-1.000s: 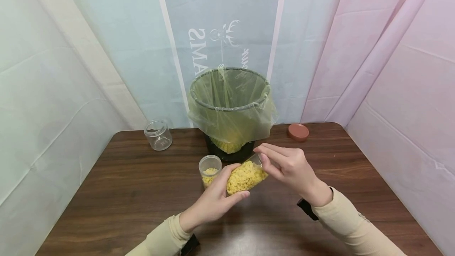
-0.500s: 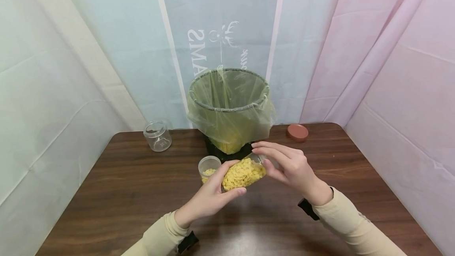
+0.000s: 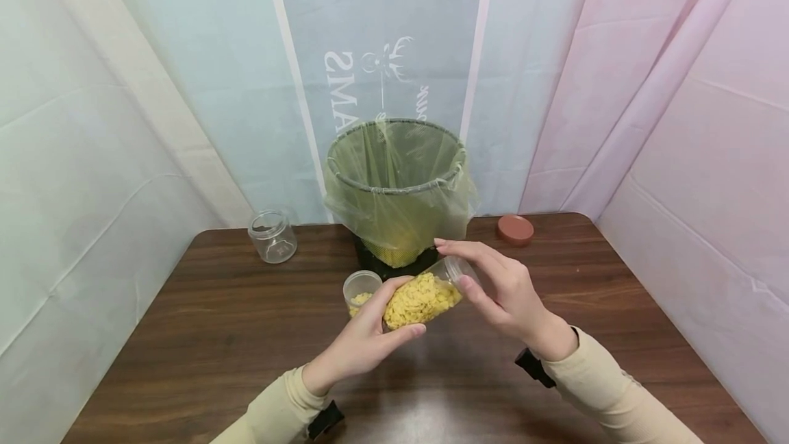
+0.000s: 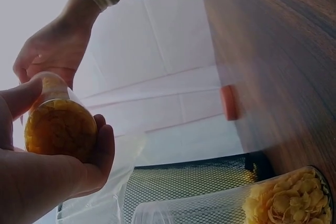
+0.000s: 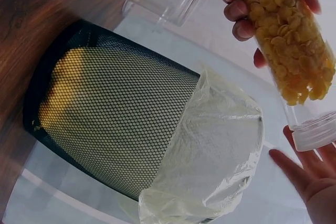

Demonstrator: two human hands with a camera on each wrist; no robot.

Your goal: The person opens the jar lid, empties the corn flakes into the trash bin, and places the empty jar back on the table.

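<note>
Wooden tabletop (image 3: 604,334): far edge (image 3: 216,229) beyond left hand (image 3: 357,350)
Its grip: flake jar (image 3: 442,271)
Right hand (image 3: 511,293): extended fingers at rim (image 3: 454,268)

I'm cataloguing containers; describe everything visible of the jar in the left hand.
The clear, plastic-looking jar has a ridged neck and holds yellow flakes. The left hand grips its lower part; it tilts above the table, neck rightward. The right hand is at its neck; whether it touches is unclear.
</note>
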